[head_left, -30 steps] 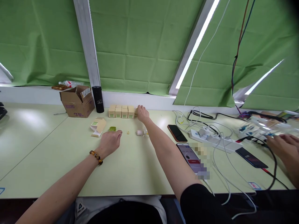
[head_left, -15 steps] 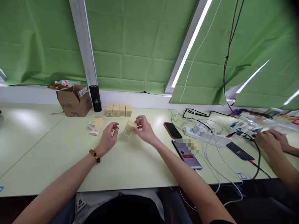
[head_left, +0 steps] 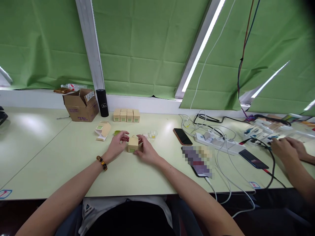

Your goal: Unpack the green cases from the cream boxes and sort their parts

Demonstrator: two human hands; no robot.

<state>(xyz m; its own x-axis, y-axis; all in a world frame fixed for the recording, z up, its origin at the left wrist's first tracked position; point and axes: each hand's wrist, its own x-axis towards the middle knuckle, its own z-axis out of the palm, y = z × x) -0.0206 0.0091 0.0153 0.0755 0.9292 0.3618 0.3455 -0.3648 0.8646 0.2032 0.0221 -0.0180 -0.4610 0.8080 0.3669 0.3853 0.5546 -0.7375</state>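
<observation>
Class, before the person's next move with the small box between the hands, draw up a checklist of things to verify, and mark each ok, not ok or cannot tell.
1. Small beige box stands upright on the table: ok.
2. Left hand touches the box's left side: ok.
3. Right hand touches its right side: ok.
4. Box's top flap closed: cannot tell, too small.
5. Green lid and small clear piece lie apart from the box, behind it: ok.
6. Row of four boxes at the back stands clear of both hands: ok.
</observation>
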